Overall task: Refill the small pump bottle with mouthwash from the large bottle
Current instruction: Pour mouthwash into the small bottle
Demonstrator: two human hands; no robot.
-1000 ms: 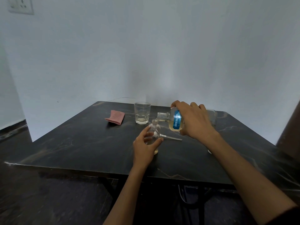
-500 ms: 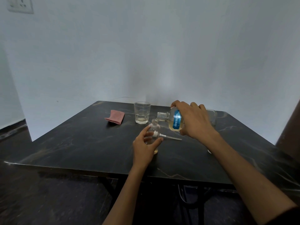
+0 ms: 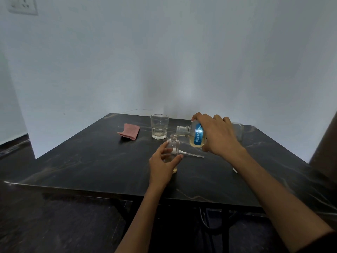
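L hand [image 3: 161,164] fingers grip small bottle [image 3: 173,146] — R hand [image 3: 217,136] grips tipped lg bottle [image 3: 196,136]

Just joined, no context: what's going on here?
A person is refilling a small bottle on the table. The left hand grips it upright, its top open. The right hand holds the large bottle tipped sideways, mouth at its opening. The pump head lies beside it.
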